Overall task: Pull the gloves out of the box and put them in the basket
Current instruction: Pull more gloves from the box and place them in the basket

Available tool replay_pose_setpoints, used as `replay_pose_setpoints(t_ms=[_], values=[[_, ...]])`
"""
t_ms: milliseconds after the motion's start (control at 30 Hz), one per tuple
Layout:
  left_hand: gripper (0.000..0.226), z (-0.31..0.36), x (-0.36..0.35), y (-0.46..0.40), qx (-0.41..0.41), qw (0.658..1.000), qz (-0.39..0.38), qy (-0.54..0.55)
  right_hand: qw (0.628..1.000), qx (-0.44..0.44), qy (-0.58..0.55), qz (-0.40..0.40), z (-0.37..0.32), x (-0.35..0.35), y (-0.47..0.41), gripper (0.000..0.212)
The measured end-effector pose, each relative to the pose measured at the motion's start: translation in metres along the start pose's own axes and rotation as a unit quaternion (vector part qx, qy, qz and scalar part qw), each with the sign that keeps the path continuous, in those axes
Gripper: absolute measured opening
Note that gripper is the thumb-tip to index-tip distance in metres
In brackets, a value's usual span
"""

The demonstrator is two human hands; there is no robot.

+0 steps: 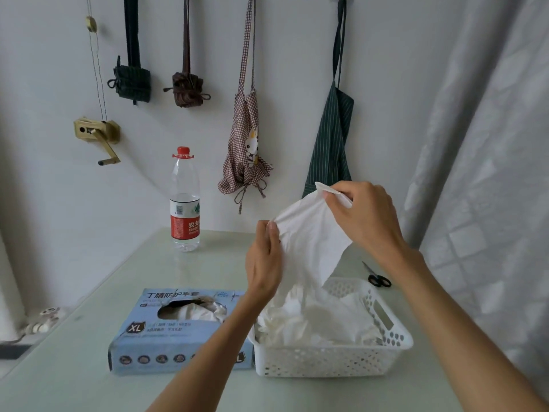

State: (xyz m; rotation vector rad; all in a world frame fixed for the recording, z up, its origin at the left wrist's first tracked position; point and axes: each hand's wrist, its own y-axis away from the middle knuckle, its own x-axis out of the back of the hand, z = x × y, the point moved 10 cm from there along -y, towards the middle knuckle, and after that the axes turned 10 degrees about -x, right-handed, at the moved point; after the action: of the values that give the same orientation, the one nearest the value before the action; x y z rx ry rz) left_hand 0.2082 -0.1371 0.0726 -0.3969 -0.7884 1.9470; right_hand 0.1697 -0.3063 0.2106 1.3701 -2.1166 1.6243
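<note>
A white glove (312, 239) hangs stretched above the white perforated basket (329, 362). My left hand (264, 263) pinches the glove's left edge. Higher up, my right hand (365, 215) pinches its cuff end. The glove's lower part droops onto a pile of white gloves (320, 319) lying in the basket. To the left of the basket lies the blue glove box (166, 337), flat on the table, with more white gloves (193, 312) showing through its torn oval opening.
A water bottle (184, 200) with a red cap stands at the table's back. Black-handled scissors (378, 278) lie behind the basket on the right. Aprons and bags hang on the wall. A curtain (490, 173) hangs close on the right.
</note>
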Motion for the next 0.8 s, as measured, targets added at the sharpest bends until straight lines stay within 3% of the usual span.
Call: replay_pose_setpoints(t_ms=[200,333,433,567,667,800], values=[[0.025,0.025,0.049,-0.006,-0.078,0.993,-0.003,-0.084,0.988,-0.053,-0.139,-0.029,0.003,-0.007,0.024,0.044],[0.022,0.045,0.073,-0.015,-0.151,0.971,-0.018,-0.185,0.936,-0.142,-0.311,-0.082,0.029,-0.032,0.046,0.046],[0.022,0.024,0.041,-0.017,-0.160,0.943,-0.125,-0.265,0.900,-0.229,-0.355,-0.112,0.077,-0.066,0.066,0.048],[0.029,-0.041,-0.033,0.008,-0.124,0.873,-0.306,-0.358,0.929,-0.285,-0.200,-0.123,0.143,-0.095,0.089,0.044],[0.034,-0.065,-0.076,0.025,-0.153,0.829,-0.374,-0.387,0.952,-0.280,-0.052,-0.111,0.179,-0.098,0.094,0.042],[0.037,-0.072,-0.109,0.040,-0.204,0.772,-0.428,-0.423,0.962,-0.213,0.115,-0.128,0.188,-0.102,0.094,0.021]])
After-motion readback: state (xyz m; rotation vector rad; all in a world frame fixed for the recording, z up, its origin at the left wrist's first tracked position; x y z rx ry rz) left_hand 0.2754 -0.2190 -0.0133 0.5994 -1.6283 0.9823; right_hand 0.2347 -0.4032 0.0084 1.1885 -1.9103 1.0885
